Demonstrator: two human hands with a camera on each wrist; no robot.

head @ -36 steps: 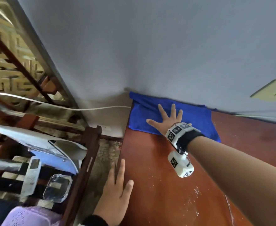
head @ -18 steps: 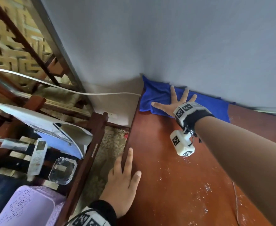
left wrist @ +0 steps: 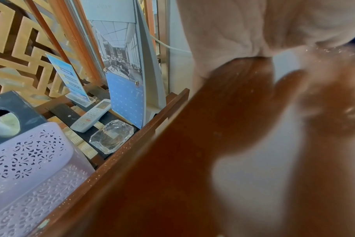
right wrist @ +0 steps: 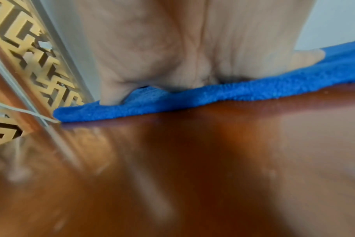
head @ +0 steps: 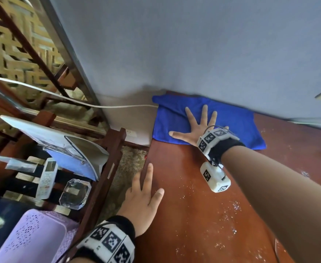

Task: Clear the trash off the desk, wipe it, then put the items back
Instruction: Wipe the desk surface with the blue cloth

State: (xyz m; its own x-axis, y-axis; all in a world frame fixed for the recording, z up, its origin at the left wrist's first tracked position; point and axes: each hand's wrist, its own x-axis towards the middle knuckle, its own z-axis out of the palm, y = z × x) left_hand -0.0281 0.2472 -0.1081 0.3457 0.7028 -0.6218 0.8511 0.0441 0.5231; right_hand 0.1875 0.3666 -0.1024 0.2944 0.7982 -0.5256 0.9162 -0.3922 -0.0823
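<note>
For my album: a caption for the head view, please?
Right hand pressing a blue cloth flat on the desk; left hand resting nearby.

1. No readable text, brand or number in any view.
2. Wrist bands (head: 212, 138) carry black-and-white square marker codes only, no letters. Same on the white block (head: 215, 178) hanging under the right wrist.
3. Standing calendar (left wrist: 125, 89): faint mark at the top of its page and a printed grid, too small to read.
4. Blue sign card (left wrist: 70, 78): lines of print, blurred.
5. Remote (left wrist: 90, 115): buttons and screen, labels illegible.
</note>
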